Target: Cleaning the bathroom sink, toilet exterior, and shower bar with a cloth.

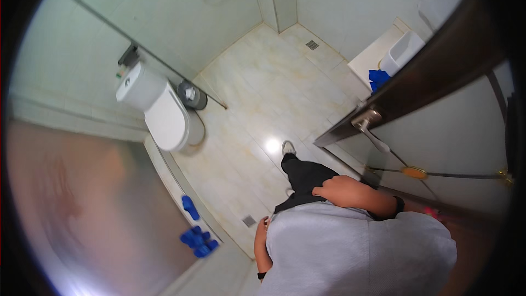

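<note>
Right hand [341, 191] in front of the waist, fingers curled inward; no object visible in the grip. Whether pinching cloth or only resting against it, cannot tell. Left hand [262, 231] low at the side of the shirt [329, 241], partly hidden by it; grip likewise impossible to tell.

Nearest to the right hand: trousers [308, 178] directly beneath, shirt hem just behind. Handle [377, 138] ahead and to the right, on the door [460, 151], apart from the fingers.

Step, by judgement: on foot beside the door, no clear handling under way. Any use of the handle to call for a forward-right reach and uncurled fingers; any hold on cloth, only a closer pinch.

Past the left hand, to its left: blue slippers [190, 207]. Just ahead-left of it: floor drain [249, 220]. Farther ahead-left: toilet [166, 118], with bin [198, 98] alongside. Well ahead-right of the right hand: white basin [402, 52].

Brands, labels, writing: none legible.
</note>
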`<action>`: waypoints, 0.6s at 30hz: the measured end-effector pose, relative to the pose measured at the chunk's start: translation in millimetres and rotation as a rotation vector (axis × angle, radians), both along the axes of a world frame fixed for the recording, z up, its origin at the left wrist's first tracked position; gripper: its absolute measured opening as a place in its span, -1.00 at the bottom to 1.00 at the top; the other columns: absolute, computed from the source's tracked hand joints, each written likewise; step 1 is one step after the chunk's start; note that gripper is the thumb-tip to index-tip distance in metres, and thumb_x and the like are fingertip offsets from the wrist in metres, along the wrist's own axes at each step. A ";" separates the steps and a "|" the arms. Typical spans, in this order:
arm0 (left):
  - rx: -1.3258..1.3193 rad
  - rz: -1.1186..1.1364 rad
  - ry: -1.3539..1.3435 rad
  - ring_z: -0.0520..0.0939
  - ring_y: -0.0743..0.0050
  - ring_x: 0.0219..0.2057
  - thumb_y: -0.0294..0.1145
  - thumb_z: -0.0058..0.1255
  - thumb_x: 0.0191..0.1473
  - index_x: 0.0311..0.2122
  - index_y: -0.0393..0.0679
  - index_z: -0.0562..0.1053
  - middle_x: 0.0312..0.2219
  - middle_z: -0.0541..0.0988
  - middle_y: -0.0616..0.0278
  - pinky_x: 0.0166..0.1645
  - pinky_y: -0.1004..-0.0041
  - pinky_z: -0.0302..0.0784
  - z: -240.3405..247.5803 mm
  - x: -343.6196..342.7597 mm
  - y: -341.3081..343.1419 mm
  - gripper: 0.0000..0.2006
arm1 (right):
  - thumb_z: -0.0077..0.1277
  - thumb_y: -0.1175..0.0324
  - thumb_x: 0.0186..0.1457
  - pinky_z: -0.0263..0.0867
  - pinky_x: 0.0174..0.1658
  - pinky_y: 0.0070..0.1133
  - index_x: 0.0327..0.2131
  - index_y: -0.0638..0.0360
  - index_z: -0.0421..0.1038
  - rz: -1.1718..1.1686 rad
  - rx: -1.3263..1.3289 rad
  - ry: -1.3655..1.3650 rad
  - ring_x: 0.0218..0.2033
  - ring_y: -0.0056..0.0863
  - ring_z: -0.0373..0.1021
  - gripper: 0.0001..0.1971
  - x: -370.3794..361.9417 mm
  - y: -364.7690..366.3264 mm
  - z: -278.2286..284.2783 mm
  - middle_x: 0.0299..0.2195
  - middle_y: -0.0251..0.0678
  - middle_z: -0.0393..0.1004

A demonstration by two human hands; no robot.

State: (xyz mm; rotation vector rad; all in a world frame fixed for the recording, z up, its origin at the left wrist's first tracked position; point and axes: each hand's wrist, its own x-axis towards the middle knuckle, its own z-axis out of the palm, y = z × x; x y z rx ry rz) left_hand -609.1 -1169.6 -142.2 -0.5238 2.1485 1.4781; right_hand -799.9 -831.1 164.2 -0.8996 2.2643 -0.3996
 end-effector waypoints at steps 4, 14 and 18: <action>-0.105 0.004 -0.089 0.55 0.19 -0.22 -0.05 -0.09 0.16 0.08 -0.24 0.29 -0.23 0.53 -0.06 -0.09 0.33 0.43 2.9 -108.5 -45.1 -0.48 | -0.10 0.49 -0.02 0.35 -0.22 -0.28 -0.15 0.06 0.38 -0.153 -0.175 0.000 -0.28 -0.09 0.45 -0.70 -78.3 -11.5 -34.6 -0.36 -0.09 0.49; -0.300 -0.451 0.036 0.46 0.23 -0.09 -0.22 -0.09 0.18 0.10 -0.23 0.27 -0.08 0.40 -0.08 -0.04 0.37 0.39 66.5 -388.7 -94.0 -0.55 | 0.06 0.38 -0.10 0.32 -0.14 -0.30 -0.04 0.03 0.37 -0.507 -0.261 0.017 -0.14 -0.15 0.40 -0.56 -254.3 -23.0 -57.6 -0.21 -0.10 0.46; -0.210 -0.646 0.072 0.44 0.16 -0.07 -0.14 -0.13 0.19 0.12 -0.20 0.27 -0.06 0.41 -0.03 -0.01 0.34 0.35 180.2 -515.0 -29.4 -0.53 | 0.17 0.07 -0.14 0.26 -0.05 -0.38 0.06 -0.02 0.27 -0.719 -0.175 -0.193 -0.07 -0.18 0.35 -0.37 -301.2 10.9 -37.9 -0.12 -0.17 0.40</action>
